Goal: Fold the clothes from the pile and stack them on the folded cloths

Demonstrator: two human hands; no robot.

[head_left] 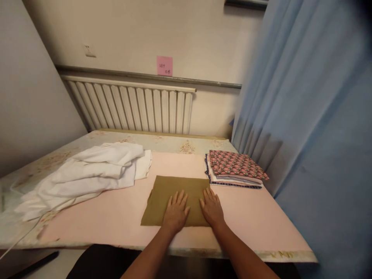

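An olive-green folded cloth (pixel 174 184) lies flat on the pink sheet (pixel 116 217) in front of me. My left hand (pixel 176 211) rests palm down on its middle, fingers stretched out. On the cloth's right edge lies my right hand (pixel 212 207), also flat with its fingers extended. To the right, behind my right hand, sits a neat stack of folded fabrics, topped by a red patterned cloth (pixel 235 164). A crumpled heap of white fabric (pixel 99 166) spreads over the left side.
The pink sheet covers much of a flower-patterned surface (pixel 162 140). A blue curtain (pixel 305 116) hangs along the right side. Behind stands a white radiator (pixel 139 108), with a pink note (pixel 164 66) on the wall above. A white cable (pixel 21 238) trails at the left front edge.
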